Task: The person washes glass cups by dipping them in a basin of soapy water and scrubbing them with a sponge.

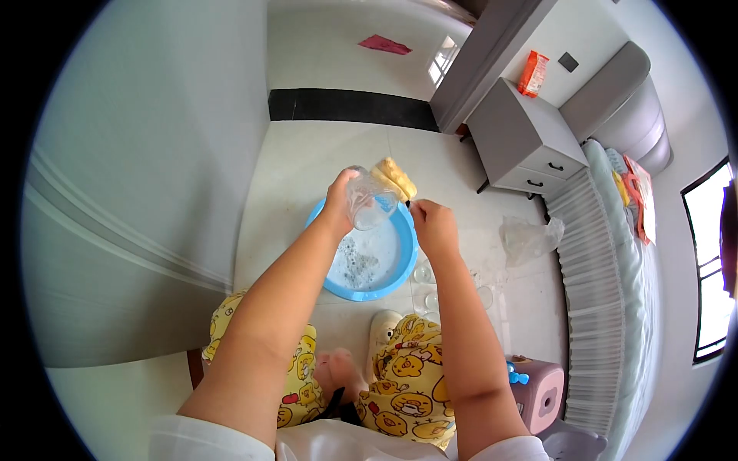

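Observation:
My left hand [338,201] is wrapped round a clear glass jar [370,201], tilted above the blue basin [369,293]. Sudsy water [365,257] fills the basin. My right hand [432,224] is closed at the basin's right rim, gripping the dark handle end of a yellow sponge brush [394,178]. The sponge head points up and away, just beyond the jar's mouth and close to it. Whether sponge and jar touch is hard to tell.
Several clear glasses [423,273] stand on the floor right of the basin. Beyond them lies a clear plastic bag [530,240]. A grey nightstand [530,138], a bed [615,307] and a pink stool [538,392] are on the right; a grey panel [146,184] is at left.

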{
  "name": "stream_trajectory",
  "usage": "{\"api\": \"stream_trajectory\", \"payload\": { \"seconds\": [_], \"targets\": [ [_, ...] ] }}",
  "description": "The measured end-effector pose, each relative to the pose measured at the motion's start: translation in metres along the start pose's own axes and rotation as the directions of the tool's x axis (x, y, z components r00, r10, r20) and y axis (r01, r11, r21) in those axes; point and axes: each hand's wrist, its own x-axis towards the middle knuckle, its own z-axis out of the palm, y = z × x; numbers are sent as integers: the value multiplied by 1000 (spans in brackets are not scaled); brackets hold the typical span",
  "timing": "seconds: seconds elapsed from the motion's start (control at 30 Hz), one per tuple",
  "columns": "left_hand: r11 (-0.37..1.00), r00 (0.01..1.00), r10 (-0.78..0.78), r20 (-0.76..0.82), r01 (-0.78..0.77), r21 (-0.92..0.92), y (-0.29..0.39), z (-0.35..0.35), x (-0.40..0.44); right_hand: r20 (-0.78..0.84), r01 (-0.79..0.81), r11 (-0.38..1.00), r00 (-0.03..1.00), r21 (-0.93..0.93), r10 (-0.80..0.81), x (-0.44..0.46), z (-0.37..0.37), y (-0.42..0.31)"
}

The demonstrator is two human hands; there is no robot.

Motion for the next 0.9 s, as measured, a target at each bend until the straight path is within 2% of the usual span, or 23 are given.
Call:
{"api": "stream_trajectory", "payload": {
  "seconds": [0.07, 0.13, 0.2, 0.23, 0.3, 0.43, 0.5, 0.53, 0.6, 0.7, 0.73, 0.8, 0.83, 0.87, 0.9],
  "targets": [
    [999, 988, 36, 150, -34, -16, 1, 1, 0, 16, 6, 1000, 1000, -5, -6, 1, 3, 3],
    [1000, 995, 10, 100, -10, -8, -1, 2, 0, 30, 8, 1000, 1000, -8, -8, 0, 6, 11],
    [1000, 998, -5, 56, 5, -3, 2, 6, -2, 138, -48, 986, 988, -157, 70, 0, 9, 18],
    [999, 998, -16, 60, 19, -49, 3, 7, -6, 139, -47, 987, 988, -156, 69, 1, 8, 16],
    [995, 998, -27, 61, 33, -95, 5, 9, -10, 31, -44, 999, 999, 9, 43, 2, 5, 9],
    [994, 999, -20, 36, 24, -109, 6, 8, -9, 15, 7, 999, 1000, 31, -8, 0, 8, 11],
    [996, 999, -31, 44, 34, -85, 5, 5, -5, 110, -29, 988, 993, -153, 46, 0, 12, 19],
    [989, 997, -56, 46, 62, -137, 3, 3, -4, 109, -28, 988, 993, -152, 45, 1, 12, 17],
    [978, 996, -82, 46, 90, -190, 3, 2, -5, 63, -36, 990, 998, 138, 28, 3, 9, 12],
    [976, 993, -97, 60, 107, -188, 5, 8, -10, 131, -60, 997, 990, 39, 55, 1, 8, 7],
    [972, 994, -109, 19, 111, -206, 2, 7, -7, 130, -61, 997, 990, 39, 55, 0, 12, 13],
    [968, 993, -119, -20, 112, -223, 0, 6, -4, 206, -54, 995, 976, -89, 72, 0, 20, 23],
    [966, 993, -115, 12, 114, -234, -1, 4, -4, 163, -39, 999, 986, -4, 39, 1, 20, 24],
    [962, 993, -108, 44, 115, -248, -2, 2, -3, 165, -36, 999, 986, -5, 36, 4, 21, 24],
    [962, 993, -108, 44, 115, -248, -1, 2, -2, 183, -151, 979, 975, 141, 124, 7, 18, 17]
  ]
}}
